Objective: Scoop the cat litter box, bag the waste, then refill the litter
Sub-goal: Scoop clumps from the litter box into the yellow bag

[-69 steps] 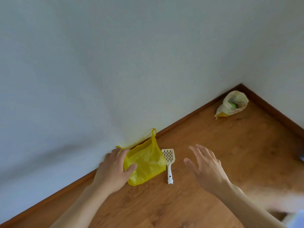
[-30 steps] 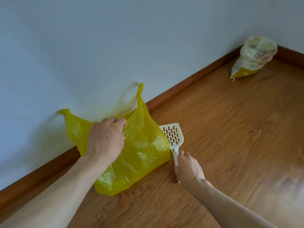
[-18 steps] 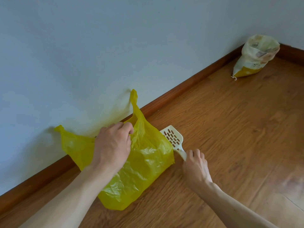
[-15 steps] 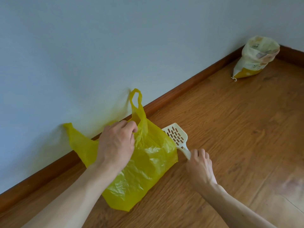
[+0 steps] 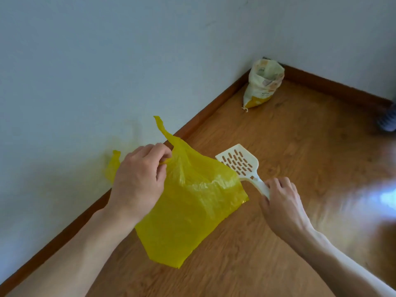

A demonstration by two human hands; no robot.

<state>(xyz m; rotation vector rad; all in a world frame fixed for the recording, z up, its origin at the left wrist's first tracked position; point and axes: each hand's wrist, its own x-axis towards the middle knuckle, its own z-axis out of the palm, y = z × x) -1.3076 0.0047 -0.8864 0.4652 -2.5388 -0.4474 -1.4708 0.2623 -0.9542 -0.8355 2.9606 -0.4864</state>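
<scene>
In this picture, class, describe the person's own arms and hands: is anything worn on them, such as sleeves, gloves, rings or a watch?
Both forearms are bare as far as the frame shows; no sleeve reaches into view. The left hand and the right hand wear no gloves, and no ring, watch or bracelet shows on the visible fingers or wrists. The nails look short and unpainted.

A single head-worn camera looks forward and steeply down at a wooden floor (image 5: pixel 300 168), close above both forearms, which enter from the lower edge of the frame. A pale wall (image 5: pixel 107 61) fills the upper left; the room corner sits at upper right (wide-angle lens, so the skirting board (image 5: pixel 205 116) runs diagonally). No second view shares the scene.
</scene>
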